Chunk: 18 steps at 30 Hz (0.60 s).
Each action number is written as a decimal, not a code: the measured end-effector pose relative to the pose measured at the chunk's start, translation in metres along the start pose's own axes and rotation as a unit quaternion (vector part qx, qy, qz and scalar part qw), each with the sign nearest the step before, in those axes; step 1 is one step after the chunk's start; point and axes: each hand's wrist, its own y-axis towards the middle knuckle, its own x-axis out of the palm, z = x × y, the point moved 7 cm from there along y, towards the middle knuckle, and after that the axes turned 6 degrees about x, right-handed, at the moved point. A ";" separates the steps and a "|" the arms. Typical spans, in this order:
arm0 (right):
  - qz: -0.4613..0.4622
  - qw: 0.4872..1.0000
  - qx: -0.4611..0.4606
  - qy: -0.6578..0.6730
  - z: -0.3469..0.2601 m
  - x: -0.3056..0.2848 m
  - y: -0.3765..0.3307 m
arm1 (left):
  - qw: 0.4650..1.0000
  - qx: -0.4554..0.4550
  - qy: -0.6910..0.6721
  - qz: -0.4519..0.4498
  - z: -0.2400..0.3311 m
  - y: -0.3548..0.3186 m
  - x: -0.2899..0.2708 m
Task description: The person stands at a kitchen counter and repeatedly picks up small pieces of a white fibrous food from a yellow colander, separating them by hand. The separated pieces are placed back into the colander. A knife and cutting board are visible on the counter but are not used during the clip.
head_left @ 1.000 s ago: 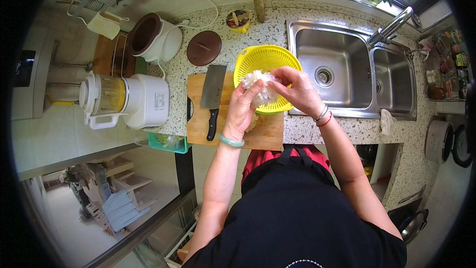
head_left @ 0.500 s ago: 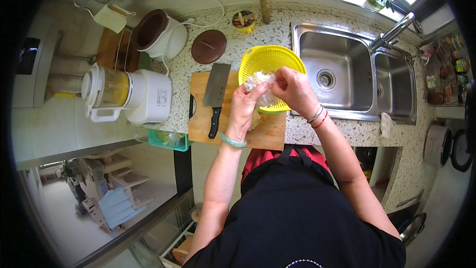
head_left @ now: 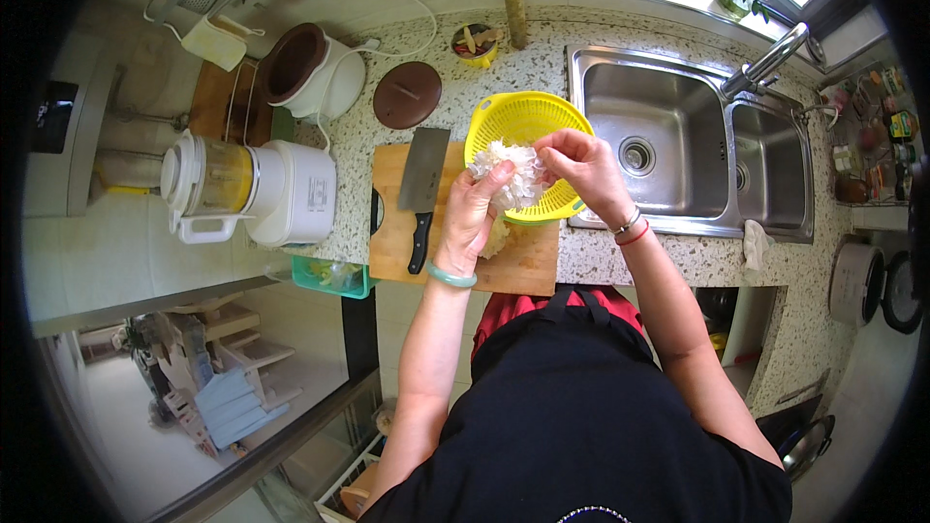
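Note:
A frilly, whitish snow fungus [head_left: 519, 172] is in my left hand [head_left: 467, 216], whose thumb presses on its near side. My right hand [head_left: 593, 174] pinches at the fungus's right edge with thumb and fingertips; what lies between them is too small to make out. Both hands are above the near part of a yellow colander [head_left: 481, 128]. Under them is a wooden cutting board [head_left: 387, 252]. A cleaver [head_left: 423, 169] lies on the board left of my left hand, handle toward me. A pale yellowish piece [head_left: 496, 240] rests on the board, partly hidden by my left hand.
The double steel sink [head_left: 659, 107] is to the right, with its tap [head_left: 775, 58]. At left stand a white blender [head_left: 291, 194] and a white pot [head_left: 334, 77] with a brown lid [head_left: 407, 95] beside it. Behind the colander sits a small yellow cup [head_left: 477, 60].
My right hand has shifted slightly right, its fingers less curled. The fungus has turned and shows more of its frilly surface between my hands.

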 end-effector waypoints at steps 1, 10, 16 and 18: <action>0.004 1.000 0.006 0.016 0.001 -0.002 0.000 | 1.000 0.001 0.001 0.001 0.001 0.000 0.001; 0.024 0.997 -0.004 0.076 0.006 -0.019 0.006 | 1.000 -0.010 -0.003 0.014 -0.005 0.007 -0.005; 0.063 0.997 -0.031 -0.022 -0.001 -0.020 0.004 | 1.000 -0.010 -0.012 0.019 -0.006 0.008 -0.001; 0.079 0.994 -0.044 -0.066 -0.003 -0.020 0.002 | 1.000 -0.014 -0.013 0.015 -0.006 0.009 -0.002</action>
